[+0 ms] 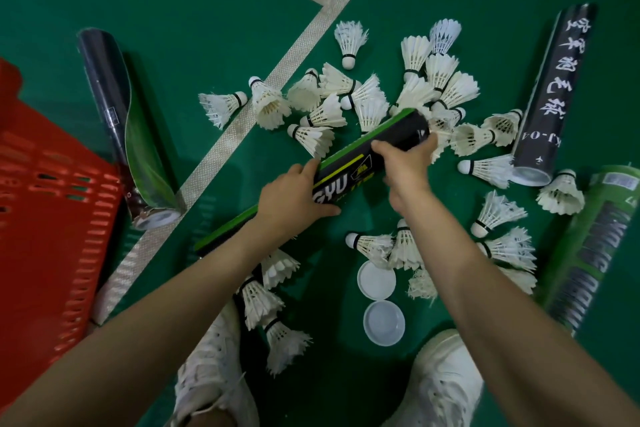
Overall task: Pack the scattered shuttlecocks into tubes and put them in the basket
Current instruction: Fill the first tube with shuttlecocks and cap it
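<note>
**Head view.** Both hands are gripping the black-and-green tube [363, 163], which is lying slantwise just above the green court floor [173, 10]. The left hand [294, 198] is wrapping round its middle, and the right hand [405, 163] is curling over it near the far end. That far end is pointing into the main heap of shuttlecocks [329, 114], and feathers are showing right at its mouth; whether one is entering cannot be told. Most shuttlecocks are lying loose on the floor, several of them just beside the person's white shoes [446, 385]. The red basket [52, 218] is standing at the left, its inside not showing.

**Risks, as judged.**
- Pushing the mouth into the heap is likely to be bending or crushing feathers, or catching a shuttlecock crosswise so that it jams.
- Tipping the tube toward the near end could be letting packed ones slide out. Two white lids [376, 279] are lying off on the floor, and the near end is hidden under the left forearm.
- A shifting foot could be flattening the shuttlecocks beside the shoes.
</note>
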